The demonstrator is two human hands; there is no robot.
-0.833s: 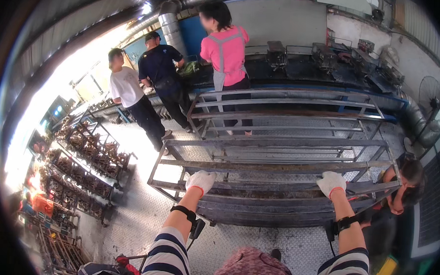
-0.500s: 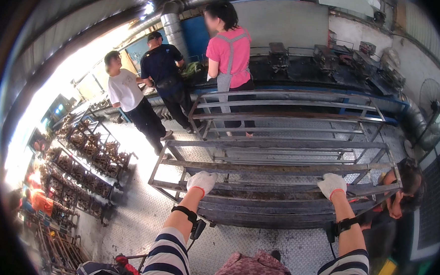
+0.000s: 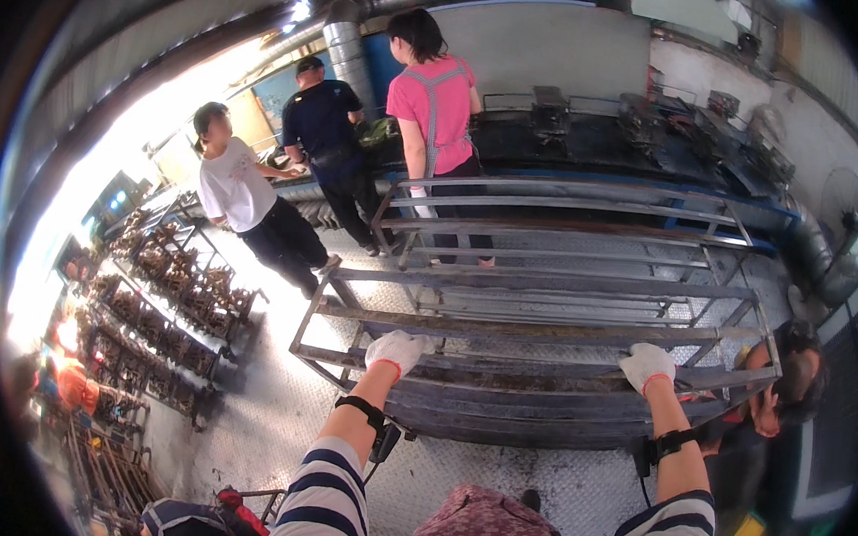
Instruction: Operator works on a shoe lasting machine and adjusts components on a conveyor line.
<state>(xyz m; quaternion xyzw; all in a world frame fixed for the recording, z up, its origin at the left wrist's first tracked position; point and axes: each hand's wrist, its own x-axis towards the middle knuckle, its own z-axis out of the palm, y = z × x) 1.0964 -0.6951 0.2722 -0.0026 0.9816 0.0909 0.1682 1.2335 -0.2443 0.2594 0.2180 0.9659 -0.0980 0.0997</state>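
A long metal frame rack (image 3: 542, 328) with several horizontal rails stands right in front of me. My left hand (image 3: 398, 350), in a white glove with a red cuff, is closed over the near upper rail toward its left end. Farther right on that same rail, my right hand (image 3: 648, 366) is closed in a matching glove. My palms face down, and the fingertips curl out of sight behind the rail. Both arms reach forward, with a black strap and a small device on each forearm. Lower dark rails show beneath my hands.
A second metal rack (image 3: 588, 204) stands beyond mine. A person in pink (image 3: 430, 103), one in dark clothes (image 3: 322, 122) and one in white (image 3: 237, 185) stand by the long bench (image 3: 600, 146). Another person (image 3: 766, 407) is low at the right. Racks of metal parts (image 3: 172, 274) stand left.
My hands keep their hold on the rail. The person in pink has turned toward the bench and lowered an arm. The person in white has shifted, one arm reaching toward the bench.
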